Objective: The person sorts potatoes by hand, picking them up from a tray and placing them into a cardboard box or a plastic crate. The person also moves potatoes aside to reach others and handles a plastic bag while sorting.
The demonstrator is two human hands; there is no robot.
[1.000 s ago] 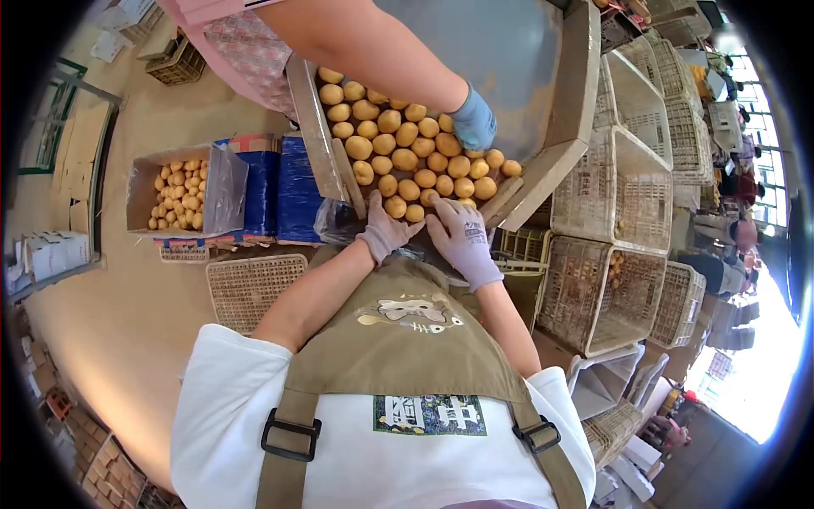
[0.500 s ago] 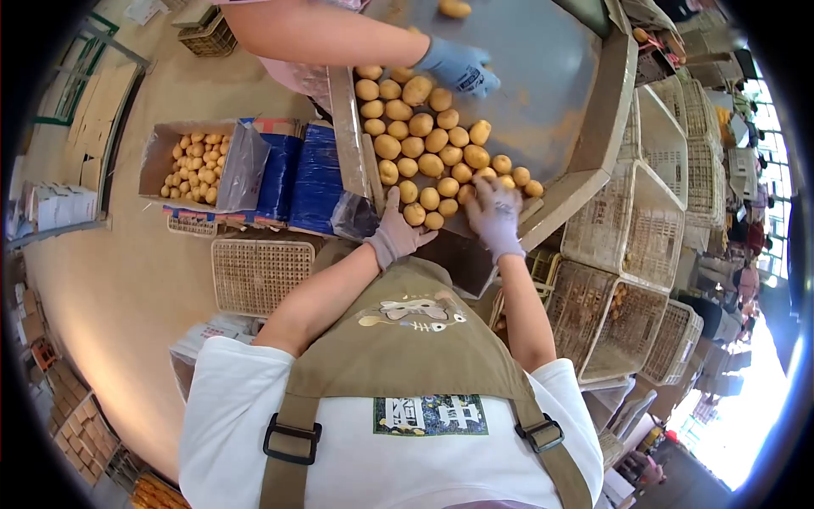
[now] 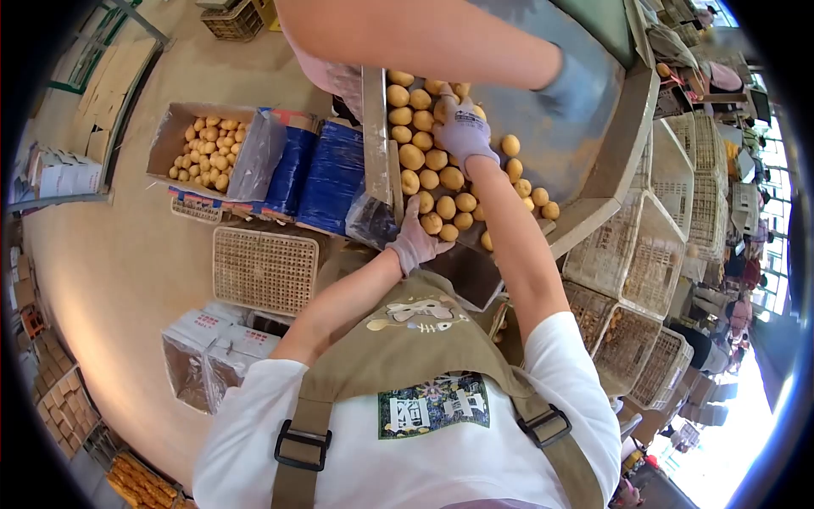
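Yellow-brown potatoes point(image 3: 451, 178) lie crowded in one corner of a grey sorting table point(image 3: 585, 72) with raised edges. At the table's near edge is my left hand point(image 3: 414, 242) in a pale glove, thumb and fingers apart, beside the lowest potatoes. My right hand point(image 3: 466, 131), gloved too, reaches over the pile with its fingers stretched out onto potatoes; whether it grips one is not clear. Another person's blue-gloved hand point(image 3: 585, 85), blurred, is over the table farther right, and that person's bare forearm crosses above the pile.
Left of the table stands an open carton point(image 3: 161, 148) of potatoes, next to blue-wrapped boxes point(image 3: 329, 178). An upturned plastic crate point(image 3: 264, 267) and a white carton point(image 3: 208, 348) are nearer me. Stacked crates point(image 3: 649, 254) line the right side. People are in the far right background.
My right hand has moved from the near edge farther up over the potatoes. My left hand stays at the edge. The other person's arm has reached farther right, and the view has shifted.
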